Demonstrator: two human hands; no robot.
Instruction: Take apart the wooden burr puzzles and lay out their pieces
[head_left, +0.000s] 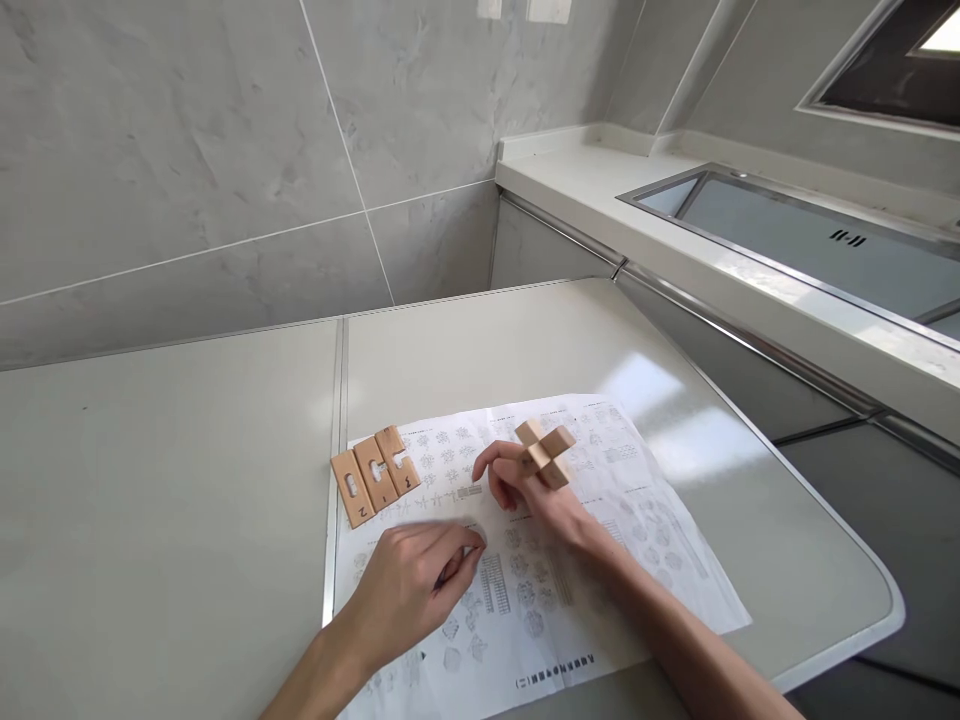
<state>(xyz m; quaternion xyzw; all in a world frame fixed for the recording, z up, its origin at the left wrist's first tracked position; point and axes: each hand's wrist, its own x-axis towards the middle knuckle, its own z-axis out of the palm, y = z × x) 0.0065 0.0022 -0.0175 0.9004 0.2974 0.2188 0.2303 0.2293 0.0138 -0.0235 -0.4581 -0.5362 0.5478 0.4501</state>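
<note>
A wooden interlocking cross (545, 453), made of short square bars, overlaps the knuckles of my right hand (540, 495). Whether it rests on that hand or stands against it, I cannot tell. My right hand's fingers are loosely bent to the left, apart, with nothing visible between them. Lower left of it, my left hand (420, 575) lies closed on the printed sheet (607, 620), fingertips together and nothing showing in them. Beyond the left hand, three notched wooden pieces lie side by side: piece 2 (347, 503), piece 1 (382, 487) and piece 3 (409, 477).
The pale table (187, 520) has a metal seam (339, 400) along the sheet's left side and a rounded corner at right. A tiled wall (225, 150) stands behind. At right is a white counter (555, 185) with a sink (787, 230).
</note>
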